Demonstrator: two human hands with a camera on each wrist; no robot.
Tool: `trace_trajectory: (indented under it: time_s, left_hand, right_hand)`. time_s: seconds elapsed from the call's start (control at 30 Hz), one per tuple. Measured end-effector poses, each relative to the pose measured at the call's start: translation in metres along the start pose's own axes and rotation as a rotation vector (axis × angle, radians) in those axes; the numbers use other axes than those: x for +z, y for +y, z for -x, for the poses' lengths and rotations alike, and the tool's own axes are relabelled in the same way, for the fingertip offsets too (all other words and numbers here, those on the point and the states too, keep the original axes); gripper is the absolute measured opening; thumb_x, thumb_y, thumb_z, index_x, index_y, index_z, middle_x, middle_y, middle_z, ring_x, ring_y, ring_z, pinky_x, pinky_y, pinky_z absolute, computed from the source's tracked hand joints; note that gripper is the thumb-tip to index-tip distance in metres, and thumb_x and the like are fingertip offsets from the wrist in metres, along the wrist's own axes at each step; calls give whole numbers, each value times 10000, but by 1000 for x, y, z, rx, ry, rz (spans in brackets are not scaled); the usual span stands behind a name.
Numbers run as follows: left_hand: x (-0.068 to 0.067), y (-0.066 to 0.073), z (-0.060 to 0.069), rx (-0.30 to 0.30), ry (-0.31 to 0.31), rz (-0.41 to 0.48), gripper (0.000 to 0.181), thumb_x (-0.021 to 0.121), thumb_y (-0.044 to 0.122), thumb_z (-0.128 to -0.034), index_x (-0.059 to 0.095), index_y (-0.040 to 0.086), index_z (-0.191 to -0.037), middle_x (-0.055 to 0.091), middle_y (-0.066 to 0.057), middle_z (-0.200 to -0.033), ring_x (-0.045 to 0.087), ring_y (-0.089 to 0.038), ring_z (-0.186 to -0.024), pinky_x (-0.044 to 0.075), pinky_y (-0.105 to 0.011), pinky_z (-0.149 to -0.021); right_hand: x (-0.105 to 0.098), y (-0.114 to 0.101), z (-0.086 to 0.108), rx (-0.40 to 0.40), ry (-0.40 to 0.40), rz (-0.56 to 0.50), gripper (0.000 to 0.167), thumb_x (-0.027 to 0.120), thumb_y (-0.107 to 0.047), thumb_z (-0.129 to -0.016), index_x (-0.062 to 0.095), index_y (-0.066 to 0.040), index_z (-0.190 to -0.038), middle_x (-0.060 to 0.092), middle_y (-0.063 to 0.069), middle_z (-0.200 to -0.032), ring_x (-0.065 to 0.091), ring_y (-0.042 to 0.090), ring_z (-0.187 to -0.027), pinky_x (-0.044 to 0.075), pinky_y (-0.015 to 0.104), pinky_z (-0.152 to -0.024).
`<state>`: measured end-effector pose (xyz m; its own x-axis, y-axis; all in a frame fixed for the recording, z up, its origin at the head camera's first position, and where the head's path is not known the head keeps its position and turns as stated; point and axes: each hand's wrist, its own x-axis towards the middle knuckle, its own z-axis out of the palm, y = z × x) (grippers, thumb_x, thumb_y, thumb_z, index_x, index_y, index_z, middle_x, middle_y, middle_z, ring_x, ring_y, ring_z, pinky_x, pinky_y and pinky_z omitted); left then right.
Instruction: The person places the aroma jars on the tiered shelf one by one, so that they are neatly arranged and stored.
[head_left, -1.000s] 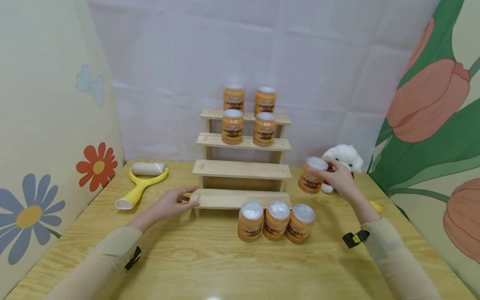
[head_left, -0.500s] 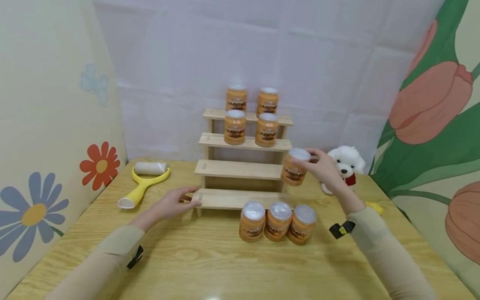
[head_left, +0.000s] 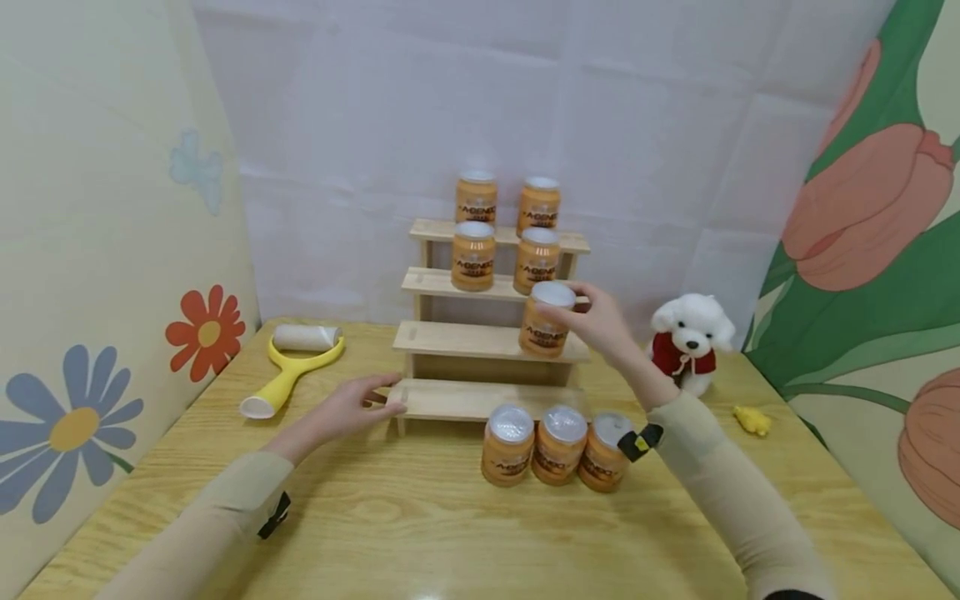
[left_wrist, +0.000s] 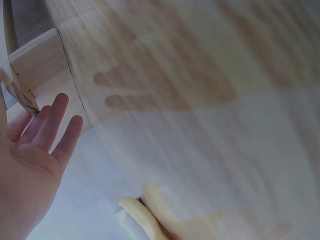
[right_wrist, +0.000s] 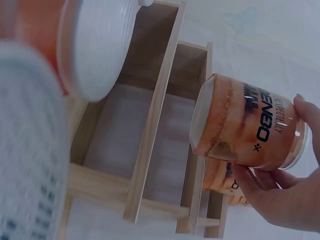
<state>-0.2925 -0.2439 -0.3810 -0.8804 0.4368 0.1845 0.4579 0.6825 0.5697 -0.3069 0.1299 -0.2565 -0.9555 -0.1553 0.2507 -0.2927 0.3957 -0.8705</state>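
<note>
My right hand (head_left: 600, 325) grips an orange jar (head_left: 544, 327) with a pale lid, holding it upright at the right part of the third tier down of a wooden stepped shelf (head_left: 442, 337). Whether its base touches the board I cannot tell. In the right wrist view, fingers and thumb curve round the held jar (right_wrist: 255, 125). My left hand (head_left: 348, 412) holds the left end of the lowest tier between thumb and fingers; in the left wrist view the outer fingers (left_wrist: 67, 140) stand free. Similar jars stand in pairs on the top tier (head_left: 476, 200) and second tier (head_left: 473, 258).
Three more jars (head_left: 557, 450) stand in a row on the table (head_left: 420, 517) before the shelf. A yellow-handled lint roller (head_left: 288, 371) lies at left. On the right are a white plush dog (head_left: 690, 337) and a small yellow figure (head_left: 752, 421). A white cloth (head_left: 375, 108) hangs behind.
My right hand has carried the jar leftward and slightly up, from beside the plush dog to the third tier. The left hand keeps its place at the lowest tier.
</note>
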Motion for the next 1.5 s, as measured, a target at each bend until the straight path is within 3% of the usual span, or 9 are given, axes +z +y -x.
trace_trajectory:
  time_s: [0.27,0.67,1.0,1.5]
  left_hand:
    - [1,-1,1,-8,-6,1,654,610,393,-903,432,-17,-1381,473,-241,-1371,630,-343,-1034,505,-510,-913]
    - [7,-3,-1,4,-2,5,647,624,378,-898,444,-31,-1366,489,-236,-1358,639,-343,-1014,520,-491,-895]
    - [1,1,-1,-22,-15,8,664,610,382,-906,412,-29,-1388,459,-259,-1375,623,-360,-1040,494,-516,-928]
    - [1,0,-1,-6,-6,-4,645,611,379,-906,434,-24,-1377,472,-252,-1367,627,-358,-1032,499,-519,-916]
  right_hand:
    - [24,-7,-15,-22,-24,-37,665,755,-320,-796,470,-70,-1342,572,122,-1194,595,253,-1023,561,323,-773]
    - [56,-4,-28,29,-63,-60,669,767,-266,-791,450,-52,-1341,556,153,-1236,568,271,-1124,543,342,-881]
    - [63,-6,-35,36,-142,-56,674,742,-271,-816,402,-64,-1360,557,147,-1212,563,265,-1104,533,343,-893]
    - [80,-8,-46,-21,-115,9,701,745,-352,-802,408,-126,-1374,557,78,-1243,555,224,-1113,506,354,-910]
